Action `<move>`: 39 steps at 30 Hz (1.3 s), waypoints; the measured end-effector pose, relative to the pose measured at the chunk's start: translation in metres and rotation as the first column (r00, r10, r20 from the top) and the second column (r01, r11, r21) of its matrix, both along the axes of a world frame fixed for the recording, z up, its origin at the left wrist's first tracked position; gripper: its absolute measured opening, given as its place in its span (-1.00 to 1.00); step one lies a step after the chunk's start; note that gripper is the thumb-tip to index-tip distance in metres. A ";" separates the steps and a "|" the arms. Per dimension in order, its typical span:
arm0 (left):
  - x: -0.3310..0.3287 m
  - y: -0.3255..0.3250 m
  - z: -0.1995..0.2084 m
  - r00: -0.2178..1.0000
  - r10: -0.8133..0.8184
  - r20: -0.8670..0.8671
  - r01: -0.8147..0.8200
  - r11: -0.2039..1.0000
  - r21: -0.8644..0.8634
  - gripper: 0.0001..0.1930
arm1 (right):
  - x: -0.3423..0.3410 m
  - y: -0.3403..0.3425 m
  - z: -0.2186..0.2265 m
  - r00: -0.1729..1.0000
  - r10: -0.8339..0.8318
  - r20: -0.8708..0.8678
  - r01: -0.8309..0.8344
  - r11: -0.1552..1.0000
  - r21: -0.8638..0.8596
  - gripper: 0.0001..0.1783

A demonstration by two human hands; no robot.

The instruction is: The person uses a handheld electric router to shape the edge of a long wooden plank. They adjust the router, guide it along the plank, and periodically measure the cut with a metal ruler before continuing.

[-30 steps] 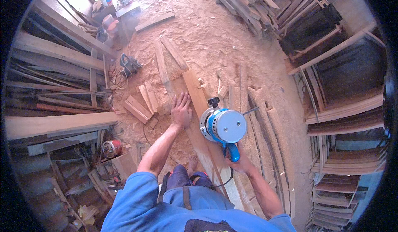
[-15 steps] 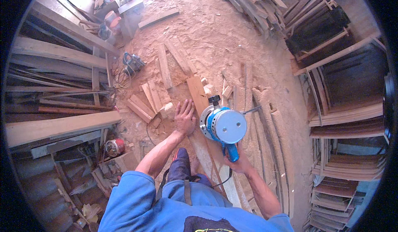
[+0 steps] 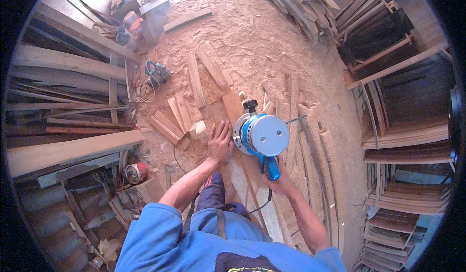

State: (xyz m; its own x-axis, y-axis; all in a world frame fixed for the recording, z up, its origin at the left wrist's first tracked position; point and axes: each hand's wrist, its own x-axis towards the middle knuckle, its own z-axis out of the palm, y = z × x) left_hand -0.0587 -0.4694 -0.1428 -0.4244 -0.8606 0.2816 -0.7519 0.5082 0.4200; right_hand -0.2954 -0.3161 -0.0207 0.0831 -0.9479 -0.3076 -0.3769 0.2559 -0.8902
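A blue router point(image 3: 270, 135) with a round silver base sits on a narrow wooden board point(image 3: 233, 107) in front of me. My right hand point(image 3: 277, 177) is wrapped round the router's blue handle, on its near side. A black knob point(image 3: 250, 106) sticks out at the tool's far side, and its bit is hidden beneath it. My left hand point(image 3: 221, 142) lies with fingers stretched out against the board's left side, close to the router base. From the handle a black cord point(image 3: 264, 205) curves back toward my body.
Short wood pieces point(image 3: 167, 126) lie left of the board, with two longer strips point(image 3: 196, 80) beyond. A second power tool point(image 3: 156, 72) rests on the sawdust-covered floor. Timber point(image 3: 73, 148) is stacked at left; curved panels point(image 3: 410, 136) fill the right side. Long slabs point(image 3: 315, 160) lie right of the router.
The router and my right hand have shifted slightly away from me along the board. My left hand has moved a little right and nearer, staying flat beside the base.
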 end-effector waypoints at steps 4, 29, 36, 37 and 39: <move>0.001 -0.001 -0.002 1.000 -0.015 0.006 0.015 1.000 0.000 -0.32 | 0.003 -0.016 -0.002 0.999 -0.022 0.035 0.022 1.000 0.013 0.15; 0.002 -0.003 -0.008 1.000 -0.027 -0.017 0.026 0.999 -0.033 -0.32 | 0.023 -0.123 0.003 0.992 -0.094 0.083 0.102 0.991 -0.090 -0.03; 0.003 -0.002 -0.007 0.999 -0.018 -0.041 0.019 1.000 0.007 -0.28 | 0.029 -0.120 -0.002 0.992 -0.122 -0.020 0.122 0.992 -0.014 -0.47; 0.002 -0.003 -0.007 0.998 -0.019 -0.055 0.020 1.000 0.017 -0.28 | 0.030 -0.119 -0.003 0.989 -0.140 0.047 0.141 0.990 -0.030 -0.47; 0.001 -0.004 -0.006 0.994 -0.017 -0.104 0.016 1.000 -0.005 -0.29 | 0.033 -0.118 -0.007 0.969 -0.187 0.161 0.183 0.982 0.036 -0.49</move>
State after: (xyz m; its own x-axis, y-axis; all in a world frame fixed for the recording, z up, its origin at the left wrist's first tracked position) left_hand -0.0574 -0.4729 -0.1488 -0.4068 -0.8523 0.3289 -0.6955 0.5224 0.4934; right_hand -0.2622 -0.4339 -0.0275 -0.0422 -0.9450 -0.3243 -0.1713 0.3267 -0.9295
